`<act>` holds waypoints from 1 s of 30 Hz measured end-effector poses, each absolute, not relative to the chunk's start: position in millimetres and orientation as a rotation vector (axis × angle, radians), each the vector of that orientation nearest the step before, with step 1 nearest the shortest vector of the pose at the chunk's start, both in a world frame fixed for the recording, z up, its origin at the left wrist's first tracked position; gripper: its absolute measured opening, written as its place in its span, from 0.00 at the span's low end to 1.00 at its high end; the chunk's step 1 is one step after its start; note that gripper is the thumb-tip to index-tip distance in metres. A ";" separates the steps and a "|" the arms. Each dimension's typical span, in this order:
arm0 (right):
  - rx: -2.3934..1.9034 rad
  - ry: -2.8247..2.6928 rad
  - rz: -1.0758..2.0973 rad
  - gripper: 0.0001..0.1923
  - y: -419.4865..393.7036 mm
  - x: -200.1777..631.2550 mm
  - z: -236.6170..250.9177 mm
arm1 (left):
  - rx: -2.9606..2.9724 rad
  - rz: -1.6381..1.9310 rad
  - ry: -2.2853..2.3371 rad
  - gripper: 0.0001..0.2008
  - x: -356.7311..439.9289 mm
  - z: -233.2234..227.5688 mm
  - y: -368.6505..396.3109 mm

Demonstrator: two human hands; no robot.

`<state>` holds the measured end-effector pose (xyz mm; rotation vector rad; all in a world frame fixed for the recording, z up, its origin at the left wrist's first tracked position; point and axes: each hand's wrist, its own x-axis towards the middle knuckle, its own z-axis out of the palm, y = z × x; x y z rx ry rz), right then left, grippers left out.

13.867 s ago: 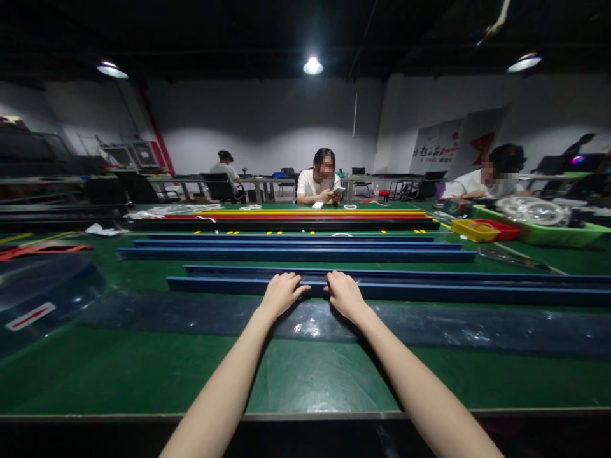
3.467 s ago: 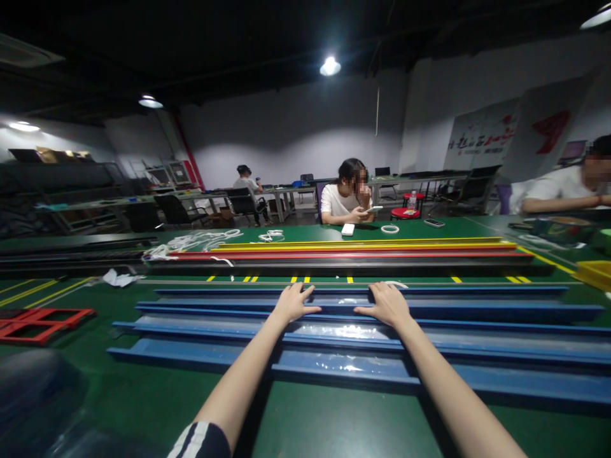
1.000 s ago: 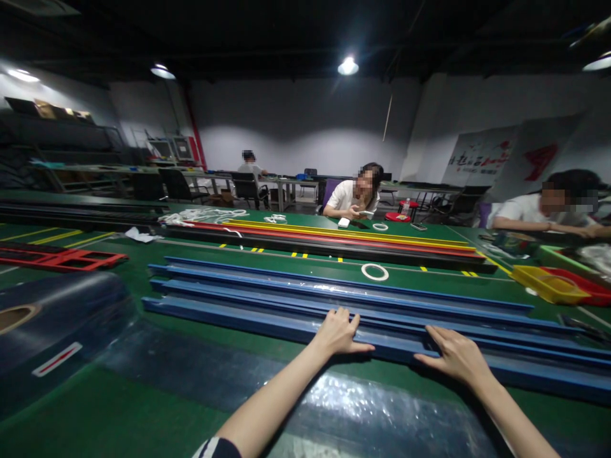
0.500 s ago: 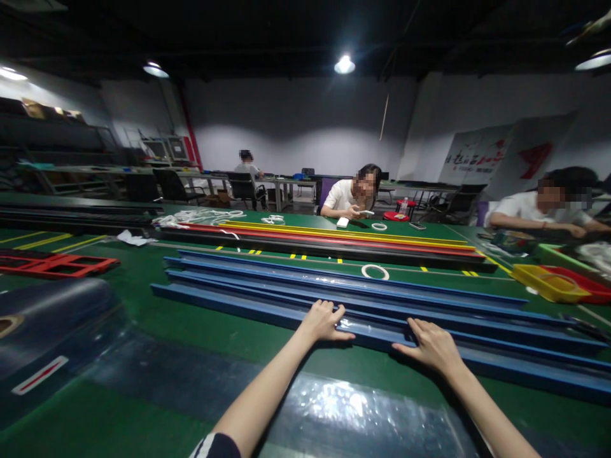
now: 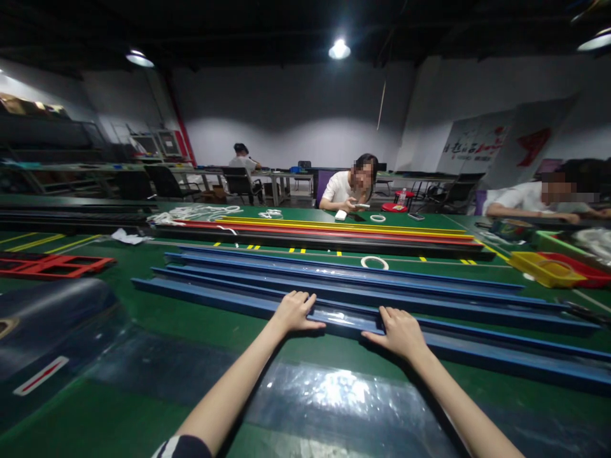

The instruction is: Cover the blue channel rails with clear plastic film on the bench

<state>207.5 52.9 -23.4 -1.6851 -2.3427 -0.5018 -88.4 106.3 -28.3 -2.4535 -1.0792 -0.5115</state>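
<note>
Head view: left hand (image 5: 296, 312) and right hand (image 5: 400, 329) have fingers clamped on nearest blue channel (image 5: 506, 357), thumbs nearside (transparent film (image 5: 334, 397) lies in front).

I've got a dim feed: dark ceiling (image 5: 238, 28), hanging lamp (image 5: 339, 49) blooming. Hard glare off the plastic film (image 5: 344, 401), lighter shine on the blue rail (image 5: 344, 322), shadows under forearms (image 5: 233, 385), side edges stretched, soft.
</note>
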 end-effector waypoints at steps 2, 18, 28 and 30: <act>-1.659 -2.373 -0.444 0.38 52.8 193.2 -19.1 | -2.438 -0.469 -1.129 0.39 -105.5 -27.2 105.1; -1.869 -2.076 -0.156 0.26 35.8 307.3 -32.0 | -2.463 -0.358 -1.581 0.38 -200.7 -17.0 90.9; -2.104 -1.909 -0.216 0.28 38.5 270.4 -17.6 | -2.535 -0.447 -1.442 0.23 -96.0 -5.2 84.0; -2.085 -1.925 -0.208 0.28 38.9 258.4 -14.3 | -2.558 -0.454 -1.387 0.22 -68.8 -4.2 82.0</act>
